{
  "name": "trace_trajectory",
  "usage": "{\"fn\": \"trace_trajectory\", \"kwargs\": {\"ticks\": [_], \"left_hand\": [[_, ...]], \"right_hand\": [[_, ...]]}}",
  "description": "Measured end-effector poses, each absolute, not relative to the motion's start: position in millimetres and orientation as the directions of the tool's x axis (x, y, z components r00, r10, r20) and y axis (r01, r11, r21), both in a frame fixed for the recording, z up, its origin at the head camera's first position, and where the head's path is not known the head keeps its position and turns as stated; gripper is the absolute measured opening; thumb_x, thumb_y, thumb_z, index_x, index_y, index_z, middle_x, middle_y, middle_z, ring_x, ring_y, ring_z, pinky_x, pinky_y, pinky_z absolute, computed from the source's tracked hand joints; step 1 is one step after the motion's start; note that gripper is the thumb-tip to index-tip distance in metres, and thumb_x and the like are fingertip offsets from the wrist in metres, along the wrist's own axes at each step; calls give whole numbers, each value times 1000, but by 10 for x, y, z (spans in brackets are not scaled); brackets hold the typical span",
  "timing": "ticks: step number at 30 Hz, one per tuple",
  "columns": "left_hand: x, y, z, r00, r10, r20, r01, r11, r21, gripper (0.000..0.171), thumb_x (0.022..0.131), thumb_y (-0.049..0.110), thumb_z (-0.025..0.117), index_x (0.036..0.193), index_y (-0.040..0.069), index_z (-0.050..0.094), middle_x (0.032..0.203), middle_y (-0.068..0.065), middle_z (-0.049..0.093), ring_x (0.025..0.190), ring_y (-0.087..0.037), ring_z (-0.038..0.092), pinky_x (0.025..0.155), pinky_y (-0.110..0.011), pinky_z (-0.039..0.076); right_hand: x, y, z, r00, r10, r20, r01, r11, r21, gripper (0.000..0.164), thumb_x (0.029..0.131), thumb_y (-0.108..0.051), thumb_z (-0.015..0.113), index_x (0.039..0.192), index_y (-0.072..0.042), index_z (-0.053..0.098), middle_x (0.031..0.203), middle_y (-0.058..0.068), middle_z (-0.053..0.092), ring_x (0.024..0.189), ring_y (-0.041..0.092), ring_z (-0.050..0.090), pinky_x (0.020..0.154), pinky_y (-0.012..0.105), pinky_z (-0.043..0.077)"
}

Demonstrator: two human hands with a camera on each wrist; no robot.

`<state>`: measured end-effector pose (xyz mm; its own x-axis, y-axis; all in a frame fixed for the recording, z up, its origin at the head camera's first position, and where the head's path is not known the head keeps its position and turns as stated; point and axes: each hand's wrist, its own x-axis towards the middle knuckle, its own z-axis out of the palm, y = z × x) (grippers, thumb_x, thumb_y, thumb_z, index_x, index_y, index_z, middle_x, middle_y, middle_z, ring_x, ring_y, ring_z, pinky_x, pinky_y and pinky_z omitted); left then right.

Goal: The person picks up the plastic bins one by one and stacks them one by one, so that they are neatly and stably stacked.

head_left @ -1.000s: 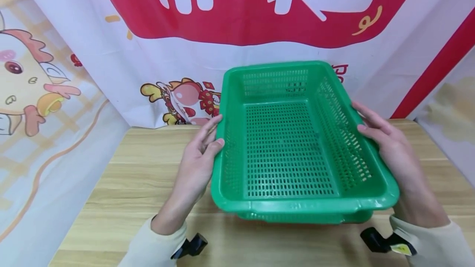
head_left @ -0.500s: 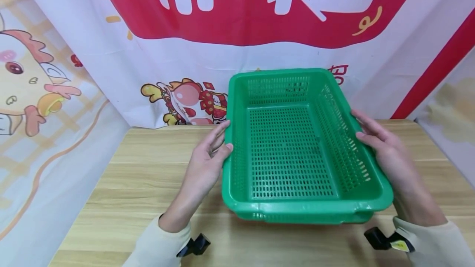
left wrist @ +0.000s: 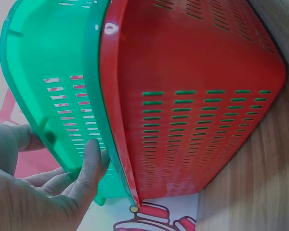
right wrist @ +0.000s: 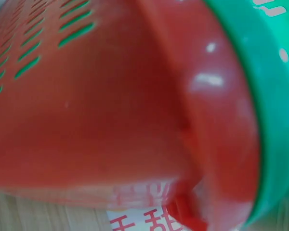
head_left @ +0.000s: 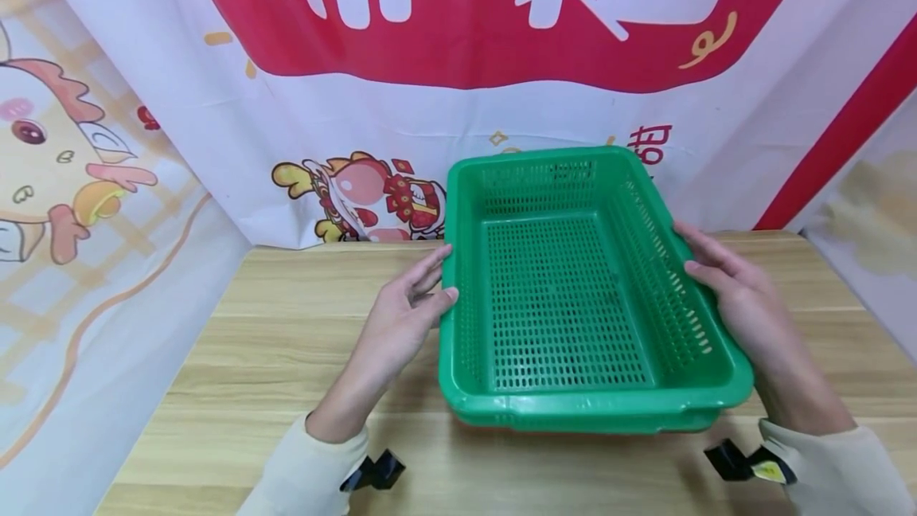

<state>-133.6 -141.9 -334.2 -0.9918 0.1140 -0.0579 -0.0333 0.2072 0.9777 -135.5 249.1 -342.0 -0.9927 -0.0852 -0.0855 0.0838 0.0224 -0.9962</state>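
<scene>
A green slotted plastic basket (head_left: 566, 301) is held by its two long sides above the wooden table. My left hand (head_left: 404, 321) grips the left rim, thumb on top and fingers outside. In the left wrist view, the fingers (left wrist: 89, 171) reach under that rim, against the slotted wall. My right hand (head_left: 741, 293) holds the opposite rim likewise; the right wrist view does not show it. Below, a red slotted basket (left wrist: 149, 62) sits on the table, a second green rim (left wrist: 94, 43) lying just inside its edge. From the head view, the held basket hides nearly all of the red one.
The wooden table (head_left: 286, 325) runs back to a white and red printed cloth (head_left: 358, 118). Another patterned cloth (head_left: 107, 277) hangs at the left. Small black wrist devices (head_left: 376, 470) are strapped at both sleeves.
The held green basket has come down and looks smaller in the head view, its left rim shifting right. Both hands have gone down with it, keeping their grip.
</scene>
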Motion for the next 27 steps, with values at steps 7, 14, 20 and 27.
{"fn": "trace_trajectory", "kwargs": {"ticks": [7,14,20,27], "left_hand": [[-1375,-1440,-3386,-989,129,-78,-49,213,976,57,104,16,65,157,28,49,156,-7,56,130,-30,66,94,-39,63],[-1403,-1440,-3413,-988,130,-87,-54,236,970,55,103,16,67,155,26,52,153,-9,59,127,-29,68,93,-37,64],[-1426,-1429,-3438,-986,126,-105,-70,250,966,56,101,15,68,154,26,53,153,-11,59,133,-31,64,94,-38,63],[-1442,-1416,-3440,-983,113,-143,-110,259,960,56,101,13,69,154,25,54,150,-11,60,129,-29,67,92,-37,64]], "right_hand": [[-1397,2483,-3452,-996,-57,-75,52,337,-940,56,113,-40,39,166,-38,24,176,6,18,112,-9,60,83,24,63],[-1433,2507,-3489,-997,-62,-48,21,379,-925,57,113,-33,41,167,-25,27,164,23,34,98,-8,67,77,27,65],[-1454,2531,-3524,-996,-75,-40,7,394,-919,57,113,-30,45,166,-19,31,160,25,42,99,-8,68,78,23,64],[-1461,2548,-3555,-996,-72,-51,15,430,-902,58,111,-32,51,165,-18,35,147,5,58,107,-8,61,84,14,59]]}}
